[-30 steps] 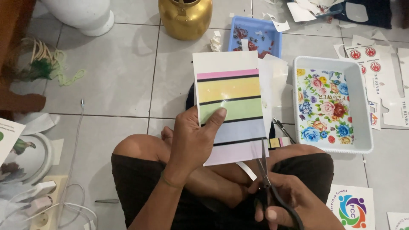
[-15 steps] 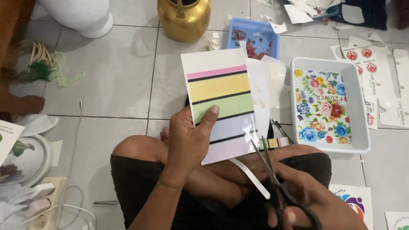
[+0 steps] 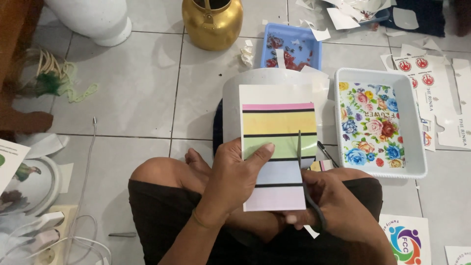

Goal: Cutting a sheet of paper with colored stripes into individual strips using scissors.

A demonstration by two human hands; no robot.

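Card: a striped card (image 3: 278,142) held upright over the person's lap, long axis running away from the body, white margin at the far end, then pink, yellow, green, blue and lilac bands split by black lines.
Left hand: the left hand (image 3: 235,179) is clamped on the card's left edge, thumb pressed across the green and blue bands, fingers hidden behind.
Right hand: the right hand (image 3: 338,206) is closed through the handles of the scissors (image 3: 303,169), low at the card's right corner.
Scissors: blades point away from the body, lying along the card's right edge; the tip reaches the yellow band. How far the blades gape cannot be told.
Strip: a thin white strip (image 3: 310,230) hangs below the right hand.
White sheet: a larger white sheet (image 3: 233,105) stands behind the card, its top curved.
White tray: a white tray (image 3: 414,122) sits on the floor (image 3: 132,83) just right of the card; it holds a floral sheet (image 3: 371,122) of roses lying flat.
Blue tray: a blue tray (image 3: 293,46) lies beyond the card; in it are small red and dark scraps.
Gold pot: a gold pot (image 3: 212,22) stands left of the blue tray.
Right side: white cut-out sheets (image 3: 431,93) with red round marks lie past the white tray.
Left side: a power strip (image 3: 46,245) with white cables lies near the left knee.
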